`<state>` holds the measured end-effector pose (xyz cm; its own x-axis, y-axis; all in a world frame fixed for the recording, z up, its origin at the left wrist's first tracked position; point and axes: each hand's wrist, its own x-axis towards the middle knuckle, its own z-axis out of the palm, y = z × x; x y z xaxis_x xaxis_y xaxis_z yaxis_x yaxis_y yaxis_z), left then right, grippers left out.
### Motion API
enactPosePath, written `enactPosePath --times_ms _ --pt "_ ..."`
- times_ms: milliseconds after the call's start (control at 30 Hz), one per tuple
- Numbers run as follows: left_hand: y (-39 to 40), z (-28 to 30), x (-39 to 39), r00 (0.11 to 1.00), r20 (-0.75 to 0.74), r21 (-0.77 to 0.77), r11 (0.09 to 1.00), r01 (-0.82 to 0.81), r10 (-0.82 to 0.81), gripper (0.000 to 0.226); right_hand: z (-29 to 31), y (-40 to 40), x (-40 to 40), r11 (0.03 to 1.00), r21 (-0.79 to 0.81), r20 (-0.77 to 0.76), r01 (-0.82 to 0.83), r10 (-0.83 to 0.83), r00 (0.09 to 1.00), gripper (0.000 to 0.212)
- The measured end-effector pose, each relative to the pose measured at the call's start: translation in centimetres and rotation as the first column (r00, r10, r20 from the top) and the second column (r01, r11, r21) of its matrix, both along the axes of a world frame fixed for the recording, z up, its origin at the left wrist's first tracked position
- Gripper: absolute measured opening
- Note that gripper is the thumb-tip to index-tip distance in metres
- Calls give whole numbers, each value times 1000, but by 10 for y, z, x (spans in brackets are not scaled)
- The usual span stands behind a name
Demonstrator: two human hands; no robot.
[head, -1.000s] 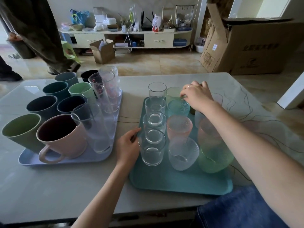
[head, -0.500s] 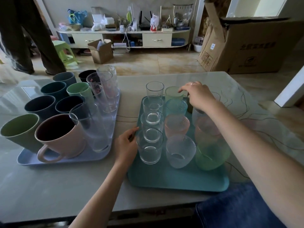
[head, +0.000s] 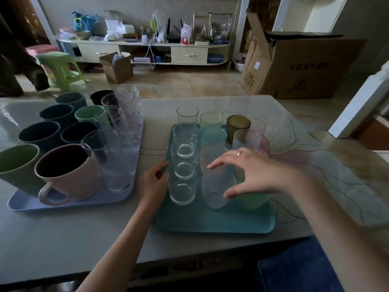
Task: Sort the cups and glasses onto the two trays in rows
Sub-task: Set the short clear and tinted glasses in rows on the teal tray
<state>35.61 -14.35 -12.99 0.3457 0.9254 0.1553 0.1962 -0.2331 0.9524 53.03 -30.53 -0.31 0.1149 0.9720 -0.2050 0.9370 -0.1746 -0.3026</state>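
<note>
Right hand [head: 252, 175] hovers spread and empty above a frosted, rounded glass tumbler [head: 216, 186]. Left hand [head: 153, 184] grips the smooth teal plastic tray [head: 210, 223] by its left rim.

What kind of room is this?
Probably a living room at home: a low cabinet with drawers, cluttered with household things, a green plastic stool and a big cardboard box stand behind the table.
</note>
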Motion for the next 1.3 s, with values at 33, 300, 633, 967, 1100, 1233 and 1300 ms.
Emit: enactPosePath --times_ms 33,300,633,967,1100,1233,1300 --pt "0 0 0 1000 3 2 1000 3 -3 25 -5 -1 -5 999 -12 23 -34 35 999 69" --pt "2 -3 0 1000 -3 8 1000 -21 21 27 -16 4 -15 995 67 53 -72 69 996 77" --pt "3 -2 -1 1000 -5 -3 1000 -17 17 25 11 15 35 934 285 -336 214 -112 935 40" --pt "32 2 7 981 -184 153 984 91 -62 23 -45 70 167 865 377 -35 331 -344 938 34" --pt "34 -2 9 985 -160 127 988 83 -62 26 -53 76 180 870 391 -45 302 -310 950 24" --pt "34 -1 10 984 -167 116 990 80 -60 29 -59 83 177 871 389 -77 299 -293 953 20" --pt "33 -1 9 984 -168 112 990 85 -65 30 -60 84 177 862 400 -57 310 -314 948 20"
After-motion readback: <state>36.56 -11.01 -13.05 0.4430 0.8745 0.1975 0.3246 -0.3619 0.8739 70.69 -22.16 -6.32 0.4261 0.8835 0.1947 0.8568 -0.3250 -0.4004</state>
